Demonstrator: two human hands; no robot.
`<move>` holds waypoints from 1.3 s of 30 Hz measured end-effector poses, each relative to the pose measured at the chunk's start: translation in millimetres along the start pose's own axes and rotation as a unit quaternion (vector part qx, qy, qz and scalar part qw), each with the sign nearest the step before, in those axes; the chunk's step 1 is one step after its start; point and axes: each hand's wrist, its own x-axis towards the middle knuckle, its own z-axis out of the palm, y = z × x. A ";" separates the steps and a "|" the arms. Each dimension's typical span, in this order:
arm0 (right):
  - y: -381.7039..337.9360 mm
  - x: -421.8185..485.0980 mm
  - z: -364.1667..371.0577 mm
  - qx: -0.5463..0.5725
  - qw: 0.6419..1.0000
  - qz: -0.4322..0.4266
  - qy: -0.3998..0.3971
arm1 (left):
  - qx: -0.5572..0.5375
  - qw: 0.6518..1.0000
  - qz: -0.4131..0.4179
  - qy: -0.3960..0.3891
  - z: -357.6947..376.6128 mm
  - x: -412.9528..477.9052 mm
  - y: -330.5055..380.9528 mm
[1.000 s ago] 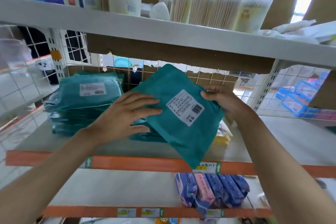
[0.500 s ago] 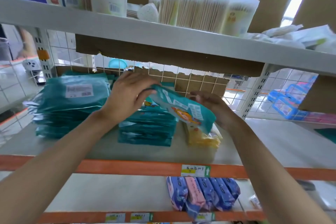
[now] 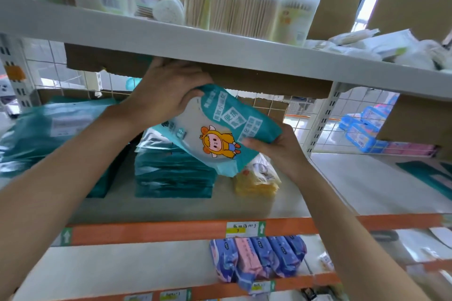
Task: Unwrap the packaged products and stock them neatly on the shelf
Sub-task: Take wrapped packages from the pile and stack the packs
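Packet [image 3: 217, 134]: teal and white, cartoon figure in yellow on the front. It's tilted, face toward camera, in the air over the middle stack [image 3: 171, 173] of teal packets. Left hand [image 3: 168, 95] grips the top end, right hand [image 3: 276, 146] the lower right edge. Left stack [image 3: 49, 134] is blurred, on the same shelf [image 3: 171, 208].

You have one cartoon-printed packet [image 3: 220, 134], two stacks of teal packets [image 3: 171, 173], one yellow packet [image 3: 256, 183], four tubs of cotton swabs [image 3: 254, 7] above, and five wrapped packs [image 3: 247, 261] below.
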 end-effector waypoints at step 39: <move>75.1 -8.9 35.7 0.135 0.970 0.147 0.140 | -0.534 0.595 -0.601 -0.017 36.1 -79.1 10.8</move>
